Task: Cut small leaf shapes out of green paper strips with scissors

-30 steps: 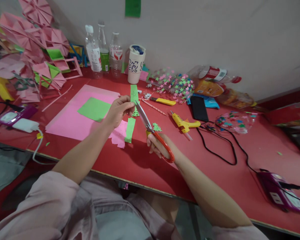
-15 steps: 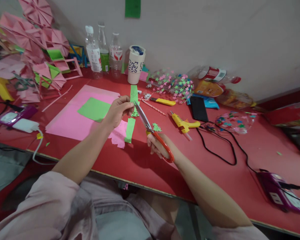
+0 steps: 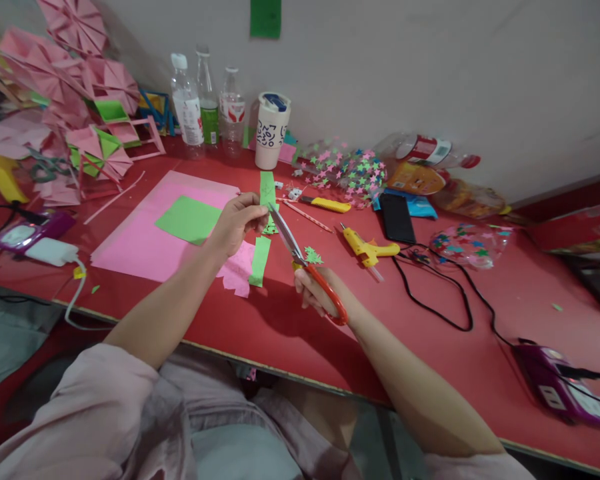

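My left hand (image 3: 237, 220) is closed in a pinch on a small piece of green paper, mostly hidden by the fingers. Red-handled scissors (image 3: 291, 241) are in my right hand (image 3: 310, 291), their blades pointing up and left, with the tips at the pinched paper. Behind the fingertips shows a green paper strip (image 3: 267, 183) with faint drawn lines; how much of it is held I cannot tell. Another green strip (image 3: 260, 262) and a jagged pink paper scrap (image 3: 239, 268) lie below my left hand. Small green cutouts (image 3: 313, 255) are beside the blades.
A pink sheet (image 3: 130, 243) bears a green sheet (image 3: 187, 219) at left. A yellow cutter (image 3: 331, 204), yellow glue gun (image 3: 367, 248), phone (image 3: 398, 217) and black cable (image 3: 433, 312) lie at right. Bottles (image 3: 187, 117) and a tumbler (image 3: 270, 133) line the wall. Pink paper models (image 3: 55, 73) stand far left.
The view has shifted very slightly. Both hands, the scissors and the paper hold the same position.
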Demonstrator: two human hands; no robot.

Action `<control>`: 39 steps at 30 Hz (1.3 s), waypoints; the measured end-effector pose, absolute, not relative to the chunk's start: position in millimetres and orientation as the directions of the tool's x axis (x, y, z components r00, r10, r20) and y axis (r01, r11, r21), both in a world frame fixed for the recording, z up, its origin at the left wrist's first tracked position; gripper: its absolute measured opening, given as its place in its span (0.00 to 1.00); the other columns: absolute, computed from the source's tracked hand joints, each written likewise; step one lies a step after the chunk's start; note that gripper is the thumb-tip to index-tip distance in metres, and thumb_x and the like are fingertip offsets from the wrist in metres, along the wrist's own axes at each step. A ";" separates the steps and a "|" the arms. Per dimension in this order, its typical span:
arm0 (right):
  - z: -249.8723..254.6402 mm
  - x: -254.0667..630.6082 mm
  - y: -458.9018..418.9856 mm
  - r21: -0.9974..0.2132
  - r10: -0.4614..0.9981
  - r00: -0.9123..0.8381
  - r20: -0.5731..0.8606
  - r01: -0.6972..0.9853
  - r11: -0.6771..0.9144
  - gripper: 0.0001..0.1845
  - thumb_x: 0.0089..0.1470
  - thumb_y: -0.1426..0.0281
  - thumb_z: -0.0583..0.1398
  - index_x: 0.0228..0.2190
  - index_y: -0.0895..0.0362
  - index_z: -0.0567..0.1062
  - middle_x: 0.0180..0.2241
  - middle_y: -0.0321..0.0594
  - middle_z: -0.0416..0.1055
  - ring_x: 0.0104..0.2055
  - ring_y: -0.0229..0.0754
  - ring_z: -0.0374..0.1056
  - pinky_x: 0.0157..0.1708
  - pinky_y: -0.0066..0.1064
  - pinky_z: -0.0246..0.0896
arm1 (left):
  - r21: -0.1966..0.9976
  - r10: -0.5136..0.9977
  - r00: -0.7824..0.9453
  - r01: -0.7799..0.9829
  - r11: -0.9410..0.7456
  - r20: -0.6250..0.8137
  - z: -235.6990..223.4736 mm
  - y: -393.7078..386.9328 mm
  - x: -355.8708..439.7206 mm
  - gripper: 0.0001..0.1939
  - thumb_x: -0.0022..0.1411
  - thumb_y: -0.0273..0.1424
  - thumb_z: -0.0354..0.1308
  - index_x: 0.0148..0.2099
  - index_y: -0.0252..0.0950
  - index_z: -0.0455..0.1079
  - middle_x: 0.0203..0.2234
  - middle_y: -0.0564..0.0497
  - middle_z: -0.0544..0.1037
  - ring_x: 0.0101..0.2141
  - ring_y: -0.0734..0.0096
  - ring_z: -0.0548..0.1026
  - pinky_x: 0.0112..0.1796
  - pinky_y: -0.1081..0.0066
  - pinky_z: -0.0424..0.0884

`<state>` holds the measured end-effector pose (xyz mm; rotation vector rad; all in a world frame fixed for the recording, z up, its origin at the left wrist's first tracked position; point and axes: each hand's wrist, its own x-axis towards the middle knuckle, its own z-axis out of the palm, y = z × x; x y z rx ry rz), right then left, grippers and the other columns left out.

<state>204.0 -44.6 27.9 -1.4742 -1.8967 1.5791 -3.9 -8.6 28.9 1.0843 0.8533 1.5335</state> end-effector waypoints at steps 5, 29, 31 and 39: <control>26.8 202.6 -44.5 -0.857 0.814 -0.443 -0.374 0.500 -0.122 0.28 0.45 0.43 0.55 0.20 0.56 0.64 0.06 0.26 0.52 0.08 0.32 0.55 0.08 0.24 0.50 | 0.926 0.971 -0.091 -0.294 -0.238 0.221 28.7 -7.9 -4.7 0.05 0.51 0.26 0.54 0.24 0.35 0.64 0.16 0.56 0.69 0.17 0.83 0.66 0.19 0.77 0.61; 26.0 194.6 -57.9 -0.941 0.820 -0.510 -0.259 0.324 -0.096 0.27 0.50 0.44 0.51 0.22 0.55 0.62 0.07 0.24 0.52 0.09 0.30 0.49 0.23 0.31 0.65 | 0.908 0.967 -0.168 -0.343 -0.239 0.191 20.3 -16.0 20.6 0.10 0.55 0.29 0.53 0.22 0.36 0.61 0.16 0.57 0.70 0.18 0.84 0.66 0.22 0.77 0.61; 24.7 194.2 -58.4 -0.935 0.828 -0.489 -0.274 0.336 -0.111 0.27 0.50 0.44 0.51 0.22 0.55 0.62 0.08 0.23 0.52 0.08 0.29 0.49 0.22 0.29 0.64 | 0.904 0.969 -0.173 -0.360 -0.228 0.176 19.6 -16.3 22.2 0.10 0.55 0.29 0.53 0.23 0.35 0.60 0.16 0.57 0.70 0.17 0.84 0.66 0.22 0.77 0.62; 23.7 192.5 -59.8 -0.912 0.852 -0.427 -0.303 0.389 -0.129 0.26 0.50 0.45 0.51 0.21 0.54 0.61 0.07 0.23 0.52 0.08 0.29 0.50 0.19 0.27 0.63 | 0.888 0.969 -0.168 -0.395 -0.233 0.180 20.4 -16.5 22.2 0.10 0.55 0.28 0.53 0.23 0.35 0.60 0.15 0.58 0.69 0.17 0.84 0.65 0.21 0.77 0.61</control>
